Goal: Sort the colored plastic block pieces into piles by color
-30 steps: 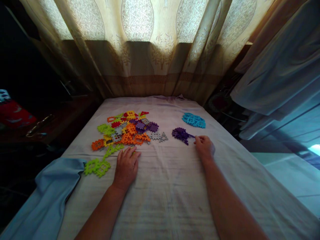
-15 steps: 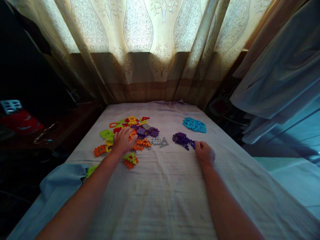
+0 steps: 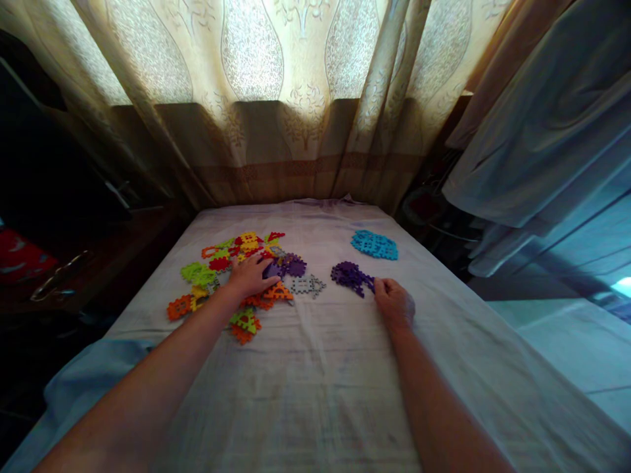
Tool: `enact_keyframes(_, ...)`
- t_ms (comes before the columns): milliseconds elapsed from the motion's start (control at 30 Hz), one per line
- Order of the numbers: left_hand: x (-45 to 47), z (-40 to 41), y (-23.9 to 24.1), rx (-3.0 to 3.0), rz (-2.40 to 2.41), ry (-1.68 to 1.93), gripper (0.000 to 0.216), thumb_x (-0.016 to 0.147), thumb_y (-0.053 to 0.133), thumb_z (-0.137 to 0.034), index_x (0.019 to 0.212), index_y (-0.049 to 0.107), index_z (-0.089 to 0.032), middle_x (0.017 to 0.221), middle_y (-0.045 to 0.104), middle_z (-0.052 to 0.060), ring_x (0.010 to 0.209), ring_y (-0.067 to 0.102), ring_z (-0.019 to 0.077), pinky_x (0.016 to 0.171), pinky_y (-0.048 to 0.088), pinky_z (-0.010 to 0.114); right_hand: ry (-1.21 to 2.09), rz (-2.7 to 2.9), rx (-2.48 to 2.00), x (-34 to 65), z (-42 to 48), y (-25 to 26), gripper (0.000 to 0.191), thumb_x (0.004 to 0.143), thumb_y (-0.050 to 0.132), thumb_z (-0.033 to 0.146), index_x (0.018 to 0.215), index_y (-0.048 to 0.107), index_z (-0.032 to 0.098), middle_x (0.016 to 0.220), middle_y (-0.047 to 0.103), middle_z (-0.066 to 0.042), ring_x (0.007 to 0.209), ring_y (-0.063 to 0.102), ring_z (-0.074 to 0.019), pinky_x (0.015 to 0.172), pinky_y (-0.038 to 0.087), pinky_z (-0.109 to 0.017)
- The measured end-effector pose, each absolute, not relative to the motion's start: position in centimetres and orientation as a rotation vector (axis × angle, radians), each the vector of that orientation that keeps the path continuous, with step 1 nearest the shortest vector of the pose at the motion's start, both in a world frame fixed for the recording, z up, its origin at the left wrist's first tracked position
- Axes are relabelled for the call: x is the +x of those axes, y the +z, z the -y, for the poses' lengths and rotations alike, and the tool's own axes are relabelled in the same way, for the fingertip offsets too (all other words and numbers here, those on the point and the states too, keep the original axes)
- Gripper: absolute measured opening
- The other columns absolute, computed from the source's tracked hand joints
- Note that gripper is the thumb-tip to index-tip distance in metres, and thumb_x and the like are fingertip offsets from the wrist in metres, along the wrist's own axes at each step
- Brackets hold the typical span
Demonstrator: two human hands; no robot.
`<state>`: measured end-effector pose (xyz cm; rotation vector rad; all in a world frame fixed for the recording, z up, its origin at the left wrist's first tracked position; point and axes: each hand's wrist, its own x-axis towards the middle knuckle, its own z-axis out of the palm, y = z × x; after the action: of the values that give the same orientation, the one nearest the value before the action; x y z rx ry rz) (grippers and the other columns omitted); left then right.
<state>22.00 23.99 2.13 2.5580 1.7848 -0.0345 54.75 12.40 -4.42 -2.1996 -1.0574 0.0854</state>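
Observation:
A mixed heap of flat plastic interlocking tiles with notched edges lies left of centre, in orange (image 3: 179, 307), lime green (image 3: 197, 273), yellow, red and purple. My left hand (image 3: 250, 276) reaches over its middle, thumb and fingers closed about a purple tile (image 3: 271, 269). My right hand (image 3: 394, 302) is curled, its fingertips pinching the edge of a purple triangular tile (image 3: 367, 282) beside a small purple pile (image 3: 348, 273). Between the hands lie grey tiles (image 3: 306, 285). Part of the heap is hidden under my left hand and forearm.
Blue tiles (image 3: 374, 245) form a separate group at the back right of the sheet-covered surface (image 3: 315, 368). A patterned curtain (image 3: 305, 131) hangs behind. Pale cloth (image 3: 522, 144) hangs on the right; a dark cabinet top (image 3: 152, 230) stands on the left.
My left hand has shifted right across the heap, from the red and orange tiles to a purple one. My right hand stays at the purple pile. The whole view has turned slightly.

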Motion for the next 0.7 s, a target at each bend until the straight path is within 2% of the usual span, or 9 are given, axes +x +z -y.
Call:
enact_keyframes(133, 20.7, -20.0, 1.7, 2.722, -1.645, 0.101, 0.059, 0.084, 0.06, -0.06, 0.134, 0.061, -0.03, 0.146, 0.055, 0.014, 0.136, 0.047, 0.0374, 0.117, 0.012, 0.069, 0.107, 1.078, -2.194, 54.7, -12.4, -4.1, 0.032, 0.092, 0.051, 0.038, 0.087, 0.075, 0.019, 0.074, 0.069, -0.006, 0.062, 0.046, -0.0151, 0.059, 0.027, -0.027)
enact_keyframes(367, 18.7, -13.1, -0.7, 2.86, -1.652, 0.414, 0.057, 0.083, 0.066, -0.054, 0.132, 0.063, -0.025, 0.156, 0.043, 0.016, 0.147, 0.032, 0.0391, 0.119, 0.014, 0.067, 0.067, 1.075, -2.127, 54.3, -11.9, -3.5, 0.033, 0.091, 0.047, 0.037, 0.085, 0.073, 0.018, 0.07, 0.069, -0.006, 0.07, 0.057, -0.0189, 0.065, 0.035, -0.027)
enact_keyframes(467, 17.6, -10.9, -1.8, 2.83, -1.731, 0.564, 0.053, 0.085, 0.063, -0.05, 0.131, 0.064, -0.023, 0.155, 0.043, 0.017, 0.146, 0.032, 0.0402, 0.117, 0.016, 0.069, -0.001, 1.176, -2.069, 52.7, -11.7, -2.6, 0.034, 0.092, 0.045, 0.038, 0.087, 0.072, 0.019, 0.074, 0.071, -0.007, 0.073, 0.061, -0.0201, 0.069, 0.038, -0.027)
enact_keyframes(600, 15.8, -9.8, -2.9, 2.751, -1.746, 0.855, 0.032, 0.092, 0.055, -0.041, 0.114, 0.071, -0.025, 0.146, 0.055, 0.014, 0.142, 0.04, 0.0381, 0.115, 0.021, 0.069, -0.019, 1.55, -1.84, 48.6, -12.8, -0.9, 0.031, 0.094, 0.045, 0.034, 0.098, 0.073, 0.02, 0.098, 0.075, -0.01, 0.092, 0.065, -0.0218, 0.085, 0.044, -0.03)
enact_keyframes(700, 14.9, -9.9, -3.4, 2.642, -1.784, 1.0, 0.021, 0.092, 0.054, -0.036, 0.096, 0.073, -0.026, 0.134, 0.066, 0.01, 0.136, 0.049, 0.0353, 0.115, 0.025, 0.068, 0.029, 1.826, -1.7, 45.2, -15.2, -0.1, 0.032, 0.09, 0.053, 0.028, 0.116, 0.07, 0.019, 0.121, 0.071, -0.012, 0.113, 0.06, -0.0242, 0.101, 0.041, -0.035)
